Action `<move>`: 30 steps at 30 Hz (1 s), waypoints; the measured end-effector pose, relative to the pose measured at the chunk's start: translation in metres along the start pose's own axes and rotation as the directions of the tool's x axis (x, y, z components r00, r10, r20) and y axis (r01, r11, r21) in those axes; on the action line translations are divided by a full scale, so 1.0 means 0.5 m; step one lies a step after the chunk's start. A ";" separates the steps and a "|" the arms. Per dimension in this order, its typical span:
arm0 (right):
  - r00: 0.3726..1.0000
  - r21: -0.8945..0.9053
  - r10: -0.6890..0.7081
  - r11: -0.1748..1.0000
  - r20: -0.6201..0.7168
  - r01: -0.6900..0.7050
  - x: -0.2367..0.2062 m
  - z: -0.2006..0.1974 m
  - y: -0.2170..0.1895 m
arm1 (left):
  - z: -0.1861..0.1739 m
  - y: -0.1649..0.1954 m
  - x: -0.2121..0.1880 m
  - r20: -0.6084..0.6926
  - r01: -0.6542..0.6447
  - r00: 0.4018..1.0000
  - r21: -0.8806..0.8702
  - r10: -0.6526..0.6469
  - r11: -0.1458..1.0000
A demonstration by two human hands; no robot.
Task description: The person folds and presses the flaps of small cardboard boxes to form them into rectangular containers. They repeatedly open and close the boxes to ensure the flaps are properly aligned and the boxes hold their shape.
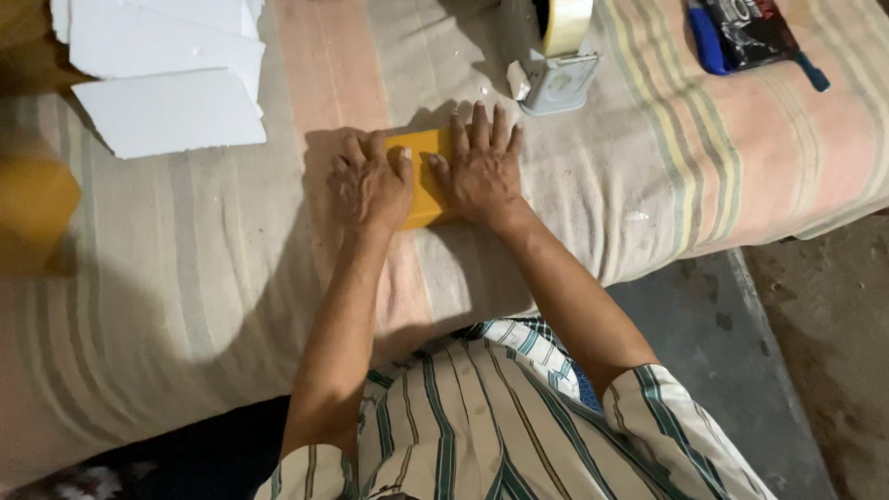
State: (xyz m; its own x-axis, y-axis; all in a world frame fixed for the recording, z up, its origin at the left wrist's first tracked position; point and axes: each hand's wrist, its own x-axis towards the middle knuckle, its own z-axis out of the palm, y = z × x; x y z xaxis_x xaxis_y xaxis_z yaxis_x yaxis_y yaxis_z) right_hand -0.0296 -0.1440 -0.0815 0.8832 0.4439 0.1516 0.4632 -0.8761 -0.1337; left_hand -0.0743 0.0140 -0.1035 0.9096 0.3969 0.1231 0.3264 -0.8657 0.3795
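- Yellow pad (424,176) lies on the striped cloth (185,278), right under both hands.
- I see its long side run away from me.
- My left hand (369,188) and right hand (482,171) press flat on it, fingers spread, equally near.

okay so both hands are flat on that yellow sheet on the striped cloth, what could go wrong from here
1. The striped cloth looks soft and loose, so the yellow sheet may slide or crease crookedly under the left hand and right hand.
2. The tape dispenser sits just beyond the right fingertips; a forward push could knock it.
3. The white sheets lie stacked loosely nearby and could be brushed out of place.
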 end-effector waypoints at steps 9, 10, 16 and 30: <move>0.939 0.089 -0.331 0.937 -0.096 0.339 0.118 0.076 -0.067 | -0.032 -0.014 0.022 0.051 0.093 0.994 -0.022 -0.092 0.995; 0.939 0.070 -0.329 0.939 -0.102 0.336 0.121 0.076 -0.061 | -0.038 -0.012 0.021 0.033 0.095 0.995 -0.021 -0.094 0.995; 0.979 -0.081 -0.188 0.980 -0.077 0.182 0.092 0.050 -0.001 | -0.060 0.003 0.004 0.076 0.098 0.992 0.042 -0.101 0.994; 0.964 0.019 -0.192 0.981 0.182 0.192 0.085 0.017 -0.016 | -0.006 0.003 0.045 0.134 -0.087 0.987 0.016 0.084 0.996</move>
State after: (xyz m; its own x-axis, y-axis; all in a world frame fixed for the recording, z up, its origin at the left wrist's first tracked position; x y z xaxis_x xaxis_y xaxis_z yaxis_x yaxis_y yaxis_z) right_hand 0.0048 -0.1164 -0.0824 0.7762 0.6304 -0.0068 0.6252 -0.7711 -0.1205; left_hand -0.0543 0.0225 -0.0975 0.9601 0.2778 0.0305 0.2497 -0.9017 0.3529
